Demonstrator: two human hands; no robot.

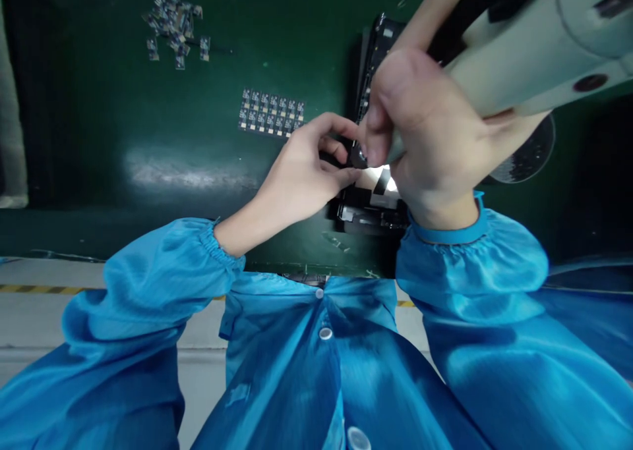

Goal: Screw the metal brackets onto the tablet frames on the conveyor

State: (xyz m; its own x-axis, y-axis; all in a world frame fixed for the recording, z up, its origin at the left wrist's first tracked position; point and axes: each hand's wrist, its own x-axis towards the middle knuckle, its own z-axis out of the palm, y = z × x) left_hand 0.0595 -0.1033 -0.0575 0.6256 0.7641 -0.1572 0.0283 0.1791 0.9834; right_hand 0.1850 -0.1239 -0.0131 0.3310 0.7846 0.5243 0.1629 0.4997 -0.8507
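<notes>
My right hand (435,130) grips a pale grey electric screwdriver (534,48), its fingers wrapped near the front end, which points down at a black-framed electronic device (368,216). Bright light falls on a pale inner part of that device. At the device's left edge is my left hand (306,170), thumb and fingers bent together close to the tool's tip. What those fingers pinch, if anything, is hidden. My right hand covers much of the device and most of the tip.
On the green work surface (188,120), a block of small circuit boards (271,114) lies in rows left of the device. A loose pile of similar boards (175,22) is farther back. A round clear dish (531,150) with small bits stands at right, partly behind my hand.
</notes>
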